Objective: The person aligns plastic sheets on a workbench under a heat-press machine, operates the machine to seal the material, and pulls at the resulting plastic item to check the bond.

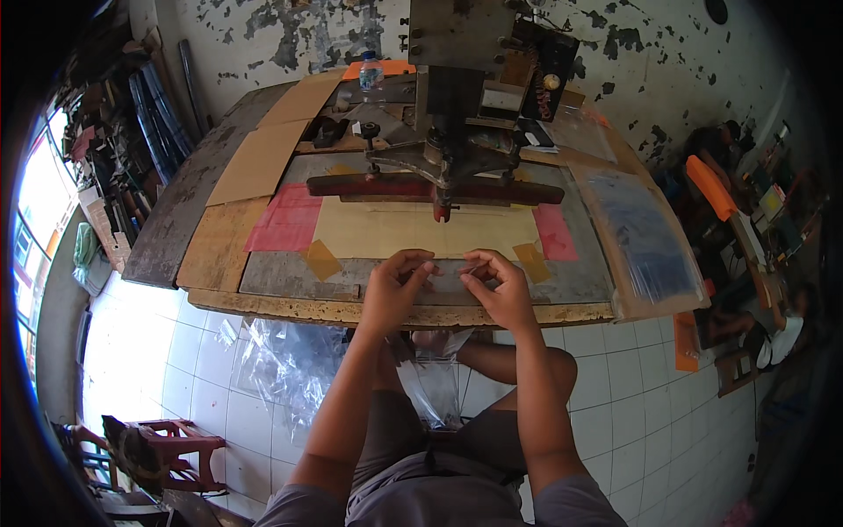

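Observation:
My left hand (401, 283) and my right hand (498, 283) are raised side by side over the front edge of the work table, a small gap between them. The thumb and fingers of each are pinched together. Whatever lies between the fingertips is too faint to make out. Just beyond them a pale yellow sheet (421, 233) lies on the grey metal bed (290, 281), with tan tape (322, 261) at its corners. Pink sheets (283, 218) flank it on either side. Above the yellow sheet hangs the press's red bar (351, 185) on a metal bracket.
Clear plastic bags (645, 235) lie stacked on the table's right side. Cardboard sheets (259, 162) cover its left. A water bottle (371, 72) stands at the back. Crumpled clear plastic (294, 373) is below the front edge. Another person (709, 145) is at the right.

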`<action>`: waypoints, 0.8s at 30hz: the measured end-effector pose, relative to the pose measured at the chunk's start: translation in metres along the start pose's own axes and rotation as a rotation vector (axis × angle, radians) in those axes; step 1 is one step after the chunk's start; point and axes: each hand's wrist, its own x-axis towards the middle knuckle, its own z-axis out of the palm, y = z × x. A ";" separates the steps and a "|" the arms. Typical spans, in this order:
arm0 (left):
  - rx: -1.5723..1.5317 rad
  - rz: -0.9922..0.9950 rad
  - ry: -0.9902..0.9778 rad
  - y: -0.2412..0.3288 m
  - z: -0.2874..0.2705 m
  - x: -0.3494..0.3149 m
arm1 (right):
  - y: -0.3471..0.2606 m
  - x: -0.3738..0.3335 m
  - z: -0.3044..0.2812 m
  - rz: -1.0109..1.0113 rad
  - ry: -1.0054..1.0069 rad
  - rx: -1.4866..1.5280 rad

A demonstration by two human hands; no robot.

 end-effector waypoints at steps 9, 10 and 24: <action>0.018 0.042 0.073 0.001 -0.001 -0.001 | -0.004 0.000 -0.001 -0.017 -0.064 -0.033; 0.020 0.045 0.079 -0.002 -0.001 -0.001 | -0.002 0.000 -0.002 -0.018 -0.071 -0.039; 0.337 0.187 0.087 0.003 -0.002 -0.004 | -0.007 0.003 -0.003 -0.109 0.030 -0.129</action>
